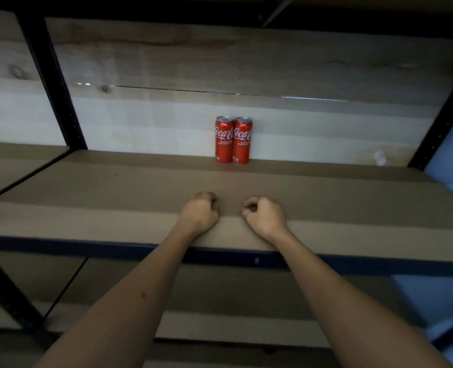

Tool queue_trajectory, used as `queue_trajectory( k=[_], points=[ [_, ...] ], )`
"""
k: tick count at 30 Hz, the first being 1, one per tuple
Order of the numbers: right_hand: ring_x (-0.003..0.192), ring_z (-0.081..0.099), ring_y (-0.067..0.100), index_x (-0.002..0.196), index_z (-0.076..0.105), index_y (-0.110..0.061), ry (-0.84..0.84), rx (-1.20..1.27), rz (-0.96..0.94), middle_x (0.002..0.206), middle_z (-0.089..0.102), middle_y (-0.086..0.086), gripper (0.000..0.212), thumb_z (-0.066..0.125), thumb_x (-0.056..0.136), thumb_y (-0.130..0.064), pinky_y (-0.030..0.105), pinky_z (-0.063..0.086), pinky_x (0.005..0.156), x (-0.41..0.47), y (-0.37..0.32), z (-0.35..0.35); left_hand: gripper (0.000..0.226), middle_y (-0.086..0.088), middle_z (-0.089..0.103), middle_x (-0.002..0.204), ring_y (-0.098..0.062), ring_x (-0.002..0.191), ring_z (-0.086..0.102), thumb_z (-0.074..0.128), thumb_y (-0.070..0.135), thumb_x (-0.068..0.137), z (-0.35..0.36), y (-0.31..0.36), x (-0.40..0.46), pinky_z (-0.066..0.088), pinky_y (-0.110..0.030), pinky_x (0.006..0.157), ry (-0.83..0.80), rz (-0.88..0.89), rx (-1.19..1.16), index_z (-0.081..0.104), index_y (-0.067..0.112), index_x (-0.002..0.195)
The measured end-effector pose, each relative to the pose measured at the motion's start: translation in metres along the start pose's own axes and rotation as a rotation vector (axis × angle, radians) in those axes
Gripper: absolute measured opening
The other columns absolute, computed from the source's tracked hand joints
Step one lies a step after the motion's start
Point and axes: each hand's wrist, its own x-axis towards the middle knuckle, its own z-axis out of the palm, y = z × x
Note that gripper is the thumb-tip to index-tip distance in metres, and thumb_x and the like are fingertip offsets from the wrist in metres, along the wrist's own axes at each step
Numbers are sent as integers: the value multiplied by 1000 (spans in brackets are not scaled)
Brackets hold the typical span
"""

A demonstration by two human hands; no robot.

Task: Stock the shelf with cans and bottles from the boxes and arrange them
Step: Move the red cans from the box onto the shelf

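Two slim red Coca-Cola cans stand upright and touching at the back of the brown shelf board (114,192), against the wooden back wall: the left can (223,139) and the right can (242,140). My left hand (199,211) and my right hand (265,214) hover side by side over the front half of the board, a good way short of the cans. Both hands have their fingers curled under and hold nothing. No boxes or bottles are in view.
Dark blue metal uprights (50,83) frame the bay, and a blue front rail (87,247) edges the shelf. A lower shelf board (220,296) shows beneath. Another bay lies to the left, and a pale blue wall (451,160) is at the right.
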Motion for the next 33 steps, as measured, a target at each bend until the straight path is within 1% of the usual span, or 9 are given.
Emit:
queue_trajectory(
  k=[6, 8, 11, 14, 18, 25, 28, 30, 33],
  points=[
    [110, 63, 24, 120, 67, -23, 9, -127, -69, 123, 67, 0, 30, 53, 94, -30, 33, 49, 95, -58, -3, -8, 28, -18, 68, 109, -38, 101, 61, 45, 24, 94, -10, 13, -60, 50, -41, 83, 53, 25, 106, 65, 10, 107],
    [127, 52, 22, 123, 65, -21, 70, -178, -137, 132, 62, -2, 32, 47, 98, -27, 35, 39, 104, -79, -2, -3, 28, -16, 67, 109, -36, 101, 60, 43, 21, 94, -7, 14, -82, 48, -40, 82, 142, 88, 134, 65, 8, 105],
    [136, 44, 21, 122, 66, -16, 185, -141, -195, 135, 61, 1, 32, 46, 98, -21, 36, 28, 109, -107, 0, 8, 31, -13, 67, 104, -34, 99, 61, 41, 18, 89, 2, 8, -112, 48, -39, 85, 291, 236, 102, 66, 6, 102],
    [140, 39, 24, 129, 62, -11, 229, -111, -289, 142, 55, 7, 39, 53, 91, -18, 41, 19, 117, -136, 11, 20, 41, -14, 59, 130, -32, 124, 51, 46, 19, 89, 16, -4, -142, 36, -44, 107, 331, 313, 156, 59, 3, 124],
    [149, 20, 24, 138, 52, -8, 231, -26, -349, 158, 32, 9, 48, 55, 91, -10, 39, 19, 120, -178, 31, 43, 61, -18, 24, 158, -31, 149, 16, 52, 11, 89, 45, -24, -191, 23, -50, 119, 248, 329, 162, 35, -1, 147],
    [135, 45, 28, 136, 54, -4, -106, 72, -73, 144, 51, 14, 48, 56, 88, -3, 41, 36, 114, -252, 90, 129, 54, -19, 47, 144, -33, 134, 44, 56, 3, 85, 130, -85, -263, 39, -40, 110, -134, -3, -37, 48, 1, 139],
    [103, 62, 24, 137, 54, -8, -262, 81, 73, 112, 68, 11, 46, 56, 91, -6, 33, 49, 93, -275, 115, 166, 39, -22, 64, 119, -37, 110, 60, 54, 9, 90, 161, -107, -283, 47, -37, 94, -339, -188, -48, 58, 2, 128],
    [80, 58, 18, 139, 52, -10, -354, 73, 161, 94, 69, 7, 46, 55, 93, -7, 27, 48, 78, -288, 134, 193, 34, -20, 65, 119, -35, 111, 60, 55, 12, 93, 186, -126, -295, 48, -37, 94, -410, -280, -62, 59, 4, 125],
    [102, 65, 24, 137, 53, -7, -432, 125, 274, 123, 66, 12, 43, 55, 94, -8, 31, 51, 90, -308, 166, 239, 34, -12, 64, 124, -28, 111, 60, 57, 12, 92, 230, -162, -311, 47, -33, 92, -483, -366, -84, 60, 11, 126]
  ],
)
